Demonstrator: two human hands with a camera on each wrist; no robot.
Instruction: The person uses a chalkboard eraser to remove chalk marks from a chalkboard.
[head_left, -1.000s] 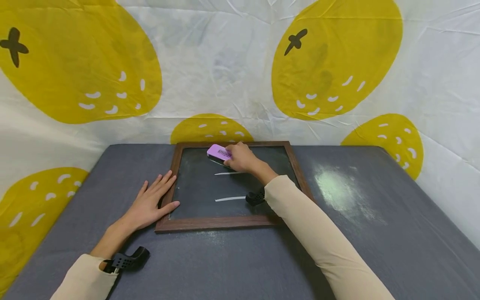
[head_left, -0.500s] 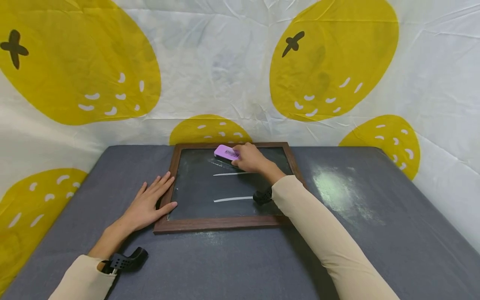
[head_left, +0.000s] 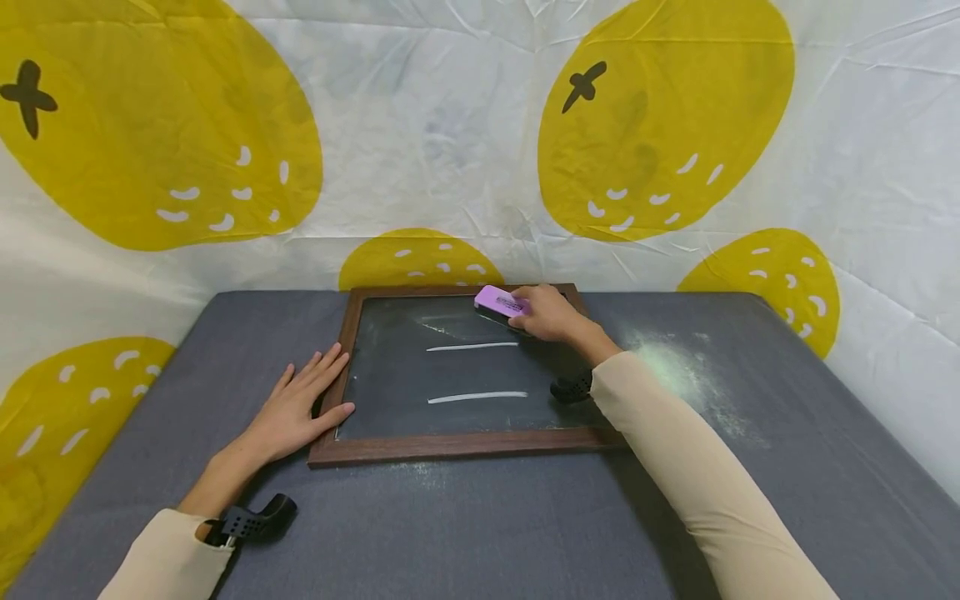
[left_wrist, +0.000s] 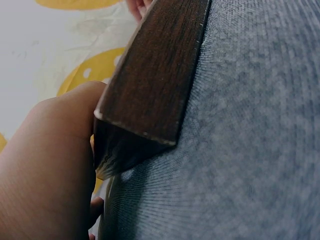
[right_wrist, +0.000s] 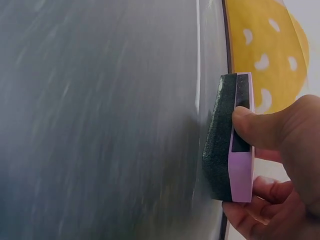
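A chalkboard (head_left: 390,392) in a brown wooden frame (head_left: 450,446) lies on the table. Two white chalk lines (head_left: 477,397) run across it, one above the other, and faint smudges show near its top. My right hand (head_left: 551,315) grips a purple eraser (head_left: 501,302) with a dark felt underside, at the upper right of the board. In the right wrist view the thumb presses one side of the eraser (right_wrist: 241,175) and the fingers curl behind it. Spread flat, my left hand (head_left: 300,408) rests over the left side of the frame, thumb reaching onto the board's edge.
Grey cloth covers the table (head_left: 375,533). Pale chalk dust (head_left: 675,375) marks it right of the board. Behind stands a white fabric backdrop (head_left: 427,108) with yellow fruit shapes. Each wrist wears a black camera mount (head_left: 258,518).
My right hand has slid the eraser to the right along the upper board, uncovering more of both chalk lines and a smudged trail. The left hand stays in place.
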